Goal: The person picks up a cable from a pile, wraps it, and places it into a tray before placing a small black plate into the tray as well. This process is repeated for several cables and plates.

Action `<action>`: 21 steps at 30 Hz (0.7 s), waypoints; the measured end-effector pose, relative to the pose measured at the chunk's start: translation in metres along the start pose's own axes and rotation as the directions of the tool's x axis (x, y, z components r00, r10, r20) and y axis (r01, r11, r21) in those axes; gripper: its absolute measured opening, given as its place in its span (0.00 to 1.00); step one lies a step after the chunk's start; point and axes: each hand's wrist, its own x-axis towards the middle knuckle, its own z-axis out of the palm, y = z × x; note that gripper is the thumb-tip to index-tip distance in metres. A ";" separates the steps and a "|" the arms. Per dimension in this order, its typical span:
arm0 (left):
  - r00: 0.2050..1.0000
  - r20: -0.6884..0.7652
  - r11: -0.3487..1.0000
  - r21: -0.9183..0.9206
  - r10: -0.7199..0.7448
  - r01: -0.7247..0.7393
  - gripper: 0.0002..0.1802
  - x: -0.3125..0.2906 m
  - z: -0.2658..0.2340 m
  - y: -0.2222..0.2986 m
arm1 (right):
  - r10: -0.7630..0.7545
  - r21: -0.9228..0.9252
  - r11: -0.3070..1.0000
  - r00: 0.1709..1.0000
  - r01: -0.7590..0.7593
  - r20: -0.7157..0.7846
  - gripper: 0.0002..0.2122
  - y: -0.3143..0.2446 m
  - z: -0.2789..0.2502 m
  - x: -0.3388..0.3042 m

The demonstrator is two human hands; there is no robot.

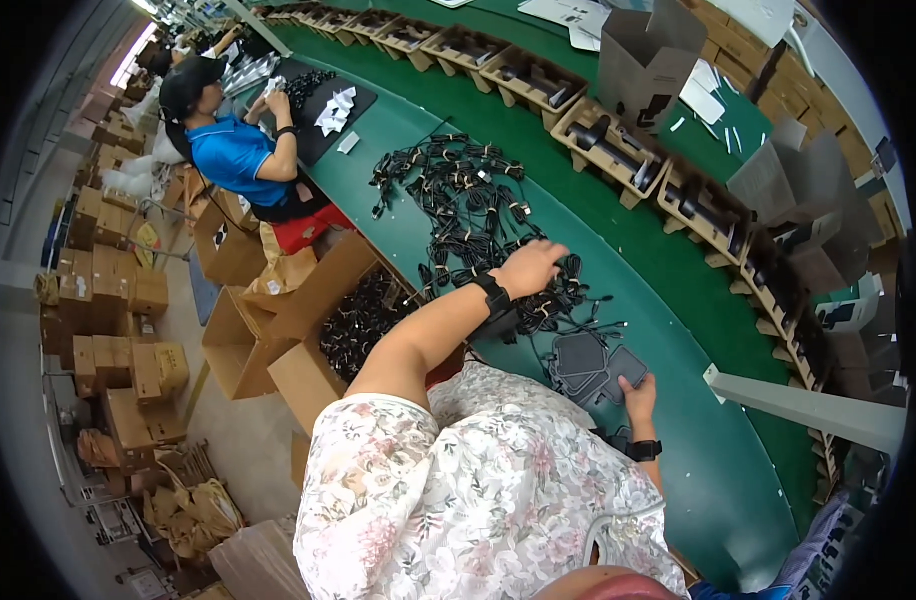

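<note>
A heap of thin, banded black cables [478, 205] lies close to the near edge of the smooth green table [708, 420], with bare surface along the heap's far side and farther off to its right. Just beside its lower right end are flat, rounded-square dark grey pads [580, 356], where the right hand's [640, 396] fingers grasp a single pad [629, 367]; the left hand [528, 269] rests over the heap, fingers bent among coils, their grip unclear. Left of the heap, the forearm partly hides an open cardboard carton's [306, 385] dark contents.
</note>
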 end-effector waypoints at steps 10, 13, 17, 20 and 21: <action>0.997 0.049 0.966 0.247 0.059 -0.069 0.10 0.007 -0.016 0.002 | -0.020 0.135 0.991 1.000 0.022 -0.018 0.15 -0.022 -0.024 -0.017; 0.983 0.082 0.979 0.110 0.164 -0.173 0.10 -0.004 -0.030 0.030 | 0.002 0.138 0.990 0.997 0.008 -0.073 0.15 -0.026 -0.031 -0.023; 0.977 0.125 0.978 0.098 0.173 -0.186 0.10 -0.029 0.011 0.041 | -0.006 0.101 0.995 0.995 0.017 -0.103 0.14 -0.044 -0.048 -0.007; 0.970 0.183 0.980 0.091 0.158 -0.177 0.11 -0.025 0.017 0.044 | 0.024 0.034 0.999 0.988 -0.019 -0.151 0.14 -0.052 -0.059 0.000; 0.967 0.209 0.984 0.068 0.145 -0.162 0.12 -0.020 0.012 0.046 | -0.011 0.072 0.997 0.978 0.027 -0.208 0.14 -0.058 -0.063 0.003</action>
